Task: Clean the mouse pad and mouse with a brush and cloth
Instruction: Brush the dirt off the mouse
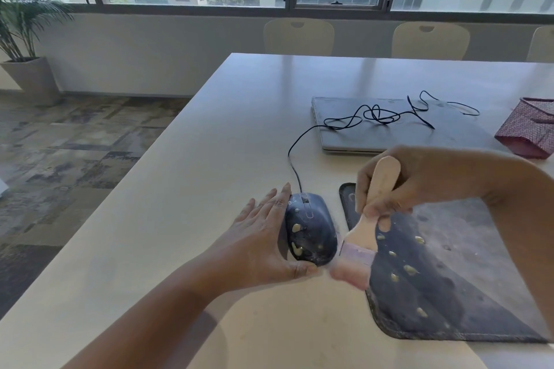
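Note:
A dark blue wired mouse [311,229] with yellowish blobs and dust lies on the white table [209,159], just left of the dark mouse pad [443,287]. The pad also carries several yellowish blobs and grey dust. My left hand [263,243] rests against the mouse's left side, fingers stretched out, thumb at its near end. My right hand [398,186] grips the wooden handle of a flat paint brush [359,249]. Its pinkish bristles are blurred and sit at the mouse's near right corner, over the pad's left edge. No cloth is clearly seen.
A closed grey laptop [404,132] lies beyond the pad, with the mouse's black cable [374,114] coiled on its lid. A red patterned bag [530,129] lies at the right edge. Chairs [299,36] stand along the far side; the table's left edge drops to carpet.

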`<control>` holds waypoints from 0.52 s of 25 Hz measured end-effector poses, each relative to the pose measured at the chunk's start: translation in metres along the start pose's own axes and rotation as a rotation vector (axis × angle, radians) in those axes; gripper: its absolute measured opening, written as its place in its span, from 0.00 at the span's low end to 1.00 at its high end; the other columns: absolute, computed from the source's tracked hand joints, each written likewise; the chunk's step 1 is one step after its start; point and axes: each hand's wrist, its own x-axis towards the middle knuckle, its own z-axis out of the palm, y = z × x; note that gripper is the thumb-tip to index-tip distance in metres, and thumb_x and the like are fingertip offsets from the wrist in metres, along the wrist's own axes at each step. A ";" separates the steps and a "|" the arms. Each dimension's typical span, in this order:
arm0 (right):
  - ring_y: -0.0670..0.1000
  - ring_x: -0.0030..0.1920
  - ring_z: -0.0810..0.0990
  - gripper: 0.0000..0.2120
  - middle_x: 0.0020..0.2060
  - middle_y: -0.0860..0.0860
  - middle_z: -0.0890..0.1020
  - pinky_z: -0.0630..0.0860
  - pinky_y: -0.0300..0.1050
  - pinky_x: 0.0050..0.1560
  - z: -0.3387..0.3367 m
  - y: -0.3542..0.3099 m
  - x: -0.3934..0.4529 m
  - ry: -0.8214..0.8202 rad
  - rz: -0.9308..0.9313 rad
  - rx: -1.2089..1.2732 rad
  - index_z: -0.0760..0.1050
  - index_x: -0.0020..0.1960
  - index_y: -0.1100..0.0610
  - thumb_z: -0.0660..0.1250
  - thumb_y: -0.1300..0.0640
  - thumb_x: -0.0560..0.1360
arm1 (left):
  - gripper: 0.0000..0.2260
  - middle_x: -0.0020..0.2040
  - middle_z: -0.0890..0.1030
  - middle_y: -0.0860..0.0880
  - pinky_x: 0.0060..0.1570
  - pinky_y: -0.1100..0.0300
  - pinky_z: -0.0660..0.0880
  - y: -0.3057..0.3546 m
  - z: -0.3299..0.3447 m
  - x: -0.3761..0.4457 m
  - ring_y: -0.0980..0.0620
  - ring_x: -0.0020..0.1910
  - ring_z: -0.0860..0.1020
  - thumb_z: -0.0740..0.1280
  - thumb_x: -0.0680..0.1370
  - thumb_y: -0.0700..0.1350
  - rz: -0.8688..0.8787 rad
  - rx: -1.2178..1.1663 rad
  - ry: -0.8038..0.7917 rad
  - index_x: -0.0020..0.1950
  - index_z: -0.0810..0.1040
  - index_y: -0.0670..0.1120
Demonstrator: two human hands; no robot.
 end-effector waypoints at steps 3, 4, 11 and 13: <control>0.43 0.29 0.77 0.06 0.31 0.52 0.84 0.70 0.31 0.28 -0.006 -0.002 -0.005 0.071 -0.041 0.041 0.81 0.41 0.54 0.72 0.54 0.66 | 0.53 0.68 0.38 0.67 0.69 0.65 0.34 0.001 -0.001 0.000 0.70 0.68 0.33 0.55 0.60 0.77 0.008 -0.007 0.004 0.72 0.30 0.54; 0.45 0.30 0.77 0.06 0.31 0.52 0.84 0.69 0.32 0.27 -0.008 -0.003 -0.006 0.114 -0.068 0.059 0.81 0.42 0.54 0.72 0.53 0.66 | 0.53 0.68 0.37 0.67 0.69 0.65 0.34 0.001 -0.002 0.000 0.70 0.68 0.33 0.54 0.60 0.77 0.011 -0.011 0.000 0.72 0.30 0.54; 0.43 0.32 0.79 0.07 0.32 0.52 0.85 0.70 0.31 0.28 -0.001 -0.005 -0.001 0.097 -0.033 0.003 0.81 0.41 0.52 0.72 0.51 0.64 | 0.53 0.68 0.36 0.65 0.69 0.65 0.34 0.002 -0.002 -0.001 0.68 0.70 0.35 0.53 0.59 0.77 0.004 -0.009 0.009 0.73 0.31 0.53; 0.42 0.30 0.78 0.06 0.31 0.51 0.85 0.69 0.31 0.27 -0.005 -0.002 -0.002 0.138 -0.007 0.003 0.82 0.40 0.53 0.72 0.52 0.65 | 0.53 0.68 0.35 0.65 0.69 0.65 0.34 0.002 -0.003 -0.001 0.69 0.68 0.32 0.53 0.59 0.77 0.010 -0.011 0.003 0.73 0.30 0.54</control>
